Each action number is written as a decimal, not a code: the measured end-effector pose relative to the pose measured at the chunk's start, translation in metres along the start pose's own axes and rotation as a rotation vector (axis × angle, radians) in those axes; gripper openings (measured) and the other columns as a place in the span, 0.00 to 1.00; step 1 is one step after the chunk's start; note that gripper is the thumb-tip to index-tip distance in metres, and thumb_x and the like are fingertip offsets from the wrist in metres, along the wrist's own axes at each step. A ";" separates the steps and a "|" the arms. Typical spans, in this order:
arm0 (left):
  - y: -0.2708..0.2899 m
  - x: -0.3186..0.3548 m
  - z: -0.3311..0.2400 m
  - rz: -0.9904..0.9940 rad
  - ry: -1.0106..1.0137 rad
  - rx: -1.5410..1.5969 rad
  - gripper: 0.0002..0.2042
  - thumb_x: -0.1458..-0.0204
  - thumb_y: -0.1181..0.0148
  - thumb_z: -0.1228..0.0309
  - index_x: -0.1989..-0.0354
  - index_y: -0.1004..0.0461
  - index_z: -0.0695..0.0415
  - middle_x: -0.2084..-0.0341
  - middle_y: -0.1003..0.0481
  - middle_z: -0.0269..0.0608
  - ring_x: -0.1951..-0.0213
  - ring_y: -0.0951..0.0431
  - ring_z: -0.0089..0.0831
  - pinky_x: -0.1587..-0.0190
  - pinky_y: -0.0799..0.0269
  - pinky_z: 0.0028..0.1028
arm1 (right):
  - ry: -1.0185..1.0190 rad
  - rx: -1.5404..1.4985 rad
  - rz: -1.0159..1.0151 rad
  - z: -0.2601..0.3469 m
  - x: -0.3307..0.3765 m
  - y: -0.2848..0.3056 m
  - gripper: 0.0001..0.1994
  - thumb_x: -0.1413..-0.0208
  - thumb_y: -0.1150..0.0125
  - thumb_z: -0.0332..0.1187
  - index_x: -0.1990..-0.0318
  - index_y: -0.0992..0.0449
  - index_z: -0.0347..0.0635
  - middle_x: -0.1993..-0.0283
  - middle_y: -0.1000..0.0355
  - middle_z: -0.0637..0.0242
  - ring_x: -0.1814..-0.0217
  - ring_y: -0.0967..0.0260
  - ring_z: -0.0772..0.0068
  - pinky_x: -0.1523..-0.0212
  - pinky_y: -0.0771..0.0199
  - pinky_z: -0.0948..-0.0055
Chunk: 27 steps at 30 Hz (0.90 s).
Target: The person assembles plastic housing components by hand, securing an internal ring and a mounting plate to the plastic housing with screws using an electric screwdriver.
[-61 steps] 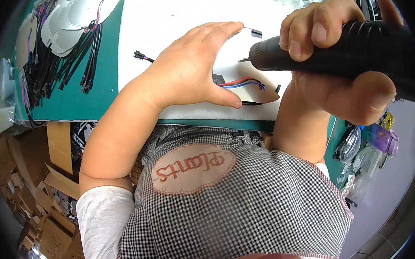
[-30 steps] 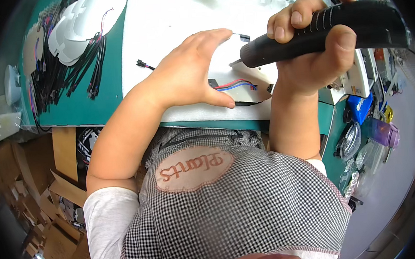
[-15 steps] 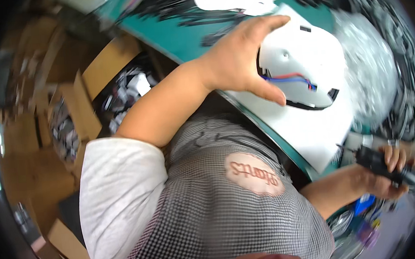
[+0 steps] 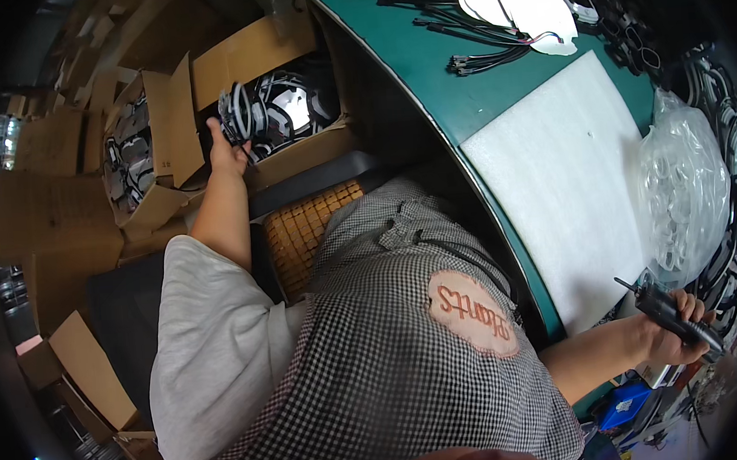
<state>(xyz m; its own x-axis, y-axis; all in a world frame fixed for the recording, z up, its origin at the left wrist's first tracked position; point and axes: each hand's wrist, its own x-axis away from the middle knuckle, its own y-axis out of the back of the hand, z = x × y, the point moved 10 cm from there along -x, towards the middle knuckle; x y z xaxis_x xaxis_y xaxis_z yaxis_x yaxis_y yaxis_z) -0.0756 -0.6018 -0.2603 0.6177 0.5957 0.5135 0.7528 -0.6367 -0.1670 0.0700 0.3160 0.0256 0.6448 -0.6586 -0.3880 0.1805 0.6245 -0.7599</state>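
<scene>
My left hand (image 4: 228,157) reaches over an open cardboard box on the left. Its thumb and fingers close around a black-and-white curved part (image 4: 237,111), whose far side blends with similar parts (image 4: 295,103) in the box. Whether it is the white housing held earlier, I cannot tell. On the right, my right hand (image 4: 679,338) is wrapped around a black electric screwdriver (image 4: 672,311). Its thin bit points up and to the left, just past the near corner of a white foam sheet (image 4: 557,174) on the green table.
Another open carton (image 4: 130,148) of similar parts stands farther left. Black cables (image 4: 493,57) and white panels (image 4: 515,2) lie at the table's far end. A clear plastic bag (image 4: 686,191) of parts sits beside the foam sheet. A blue box (image 4: 622,404) is below my right hand.
My left hand has swung from the foam sheet to the carton on the left. The white housing with wires is gone from the sheet. My right hand still grips the screwdriver.
</scene>
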 end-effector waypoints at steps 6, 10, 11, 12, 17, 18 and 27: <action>-0.060 -0.013 -0.016 0.010 -0.152 -0.012 0.27 0.49 0.35 0.50 0.56 0.30 0.63 0.67 0.27 0.43 0.66 0.22 0.33 0.58 0.21 0.26 | -0.030 0.008 0.067 -0.009 0.012 -0.006 0.28 0.48 0.40 0.50 0.47 0.29 0.37 0.65 0.35 0.63 0.68 0.36 0.71 0.64 0.38 0.71; -0.222 0.067 -0.058 0.426 -0.449 -0.245 0.19 0.40 0.43 0.59 0.48 0.29 0.60 0.54 0.24 0.44 0.60 0.22 0.27 0.56 0.26 0.23 | -0.008 0.046 0.034 -0.026 0.028 -0.029 0.26 0.43 0.44 0.51 0.44 0.33 0.43 0.65 0.34 0.64 0.69 0.37 0.71 0.66 0.36 0.71; -0.249 0.093 -0.070 0.496 -0.511 -0.302 0.18 0.40 0.43 0.60 0.48 0.28 0.60 0.55 0.24 0.43 0.60 0.22 0.26 0.57 0.27 0.23 | 0.007 0.093 0.007 -0.035 0.030 -0.030 0.27 0.43 0.44 0.52 0.43 0.34 0.44 0.66 0.34 0.64 0.71 0.37 0.71 0.68 0.35 0.70; -0.284 0.118 -0.077 0.578 -0.565 -0.356 0.17 0.40 0.43 0.60 0.48 0.27 0.60 0.57 0.23 0.42 0.61 0.23 0.25 0.57 0.28 0.22 | 0.029 0.151 -0.025 -0.037 0.033 -0.035 0.27 0.43 0.44 0.53 0.43 0.35 0.45 0.67 0.34 0.64 0.72 0.37 0.71 0.69 0.34 0.69; -0.437 0.271 -0.074 0.981 -0.874 -0.450 0.11 0.40 0.43 0.68 0.56 0.23 0.63 0.64 0.21 0.38 0.66 0.24 0.22 0.59 0.29 0.21 | 0.073 0.208 -0.173 -0.050 0.039 -0.031 0.24 0.39 0.46 0.50 0.42 0.37 0.48 0.68 0.32 0.64 0.75 0.35 0.72 0.73 0.31 0.72; -0.462 0.300 -0.066 1.088 -0.880 -0.444 0.11 0.40 0.43 0.69 0.56 0.23 0.63 0.64 0.21 0.38 0.66 0.24 0.22 0.59 0.29 0.21 | 0.087 0.204 -0.181 -0.050 0.040 -0.029 0.24 0.39 0.46 0.50 0.42 0.37 0.48 0.68 0.32 0.64 0.75 0.35 0.72 0.73 0.31 0.72; -0.633 0.370 0.000 0.971 -1.450 -1.258 0.20 0.46 0.44 0.54 0.50 0.22 0.54 0.52 0.25 0.44 0.49 0.26 0.40 0.46 0.31 0.35 | 0.056 0.211 -0.199 -0.050 0.037 -0.015 0.26 0.37 0.50 0.50 0.38 0.42 0.46 0.68 0.34 0.64 0.76 0.35 0.74 0.74 0.30 0.73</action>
<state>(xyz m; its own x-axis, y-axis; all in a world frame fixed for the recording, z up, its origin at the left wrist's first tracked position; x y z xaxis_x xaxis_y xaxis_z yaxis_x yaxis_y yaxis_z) -0.3237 0.0222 0.0353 0.7670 -0.5646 -0.3048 0.0421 -0.4298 0.9020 0.0537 0.2613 -0.0034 0.5402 -0.7952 -0.2752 0.4532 0.5505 -0.7011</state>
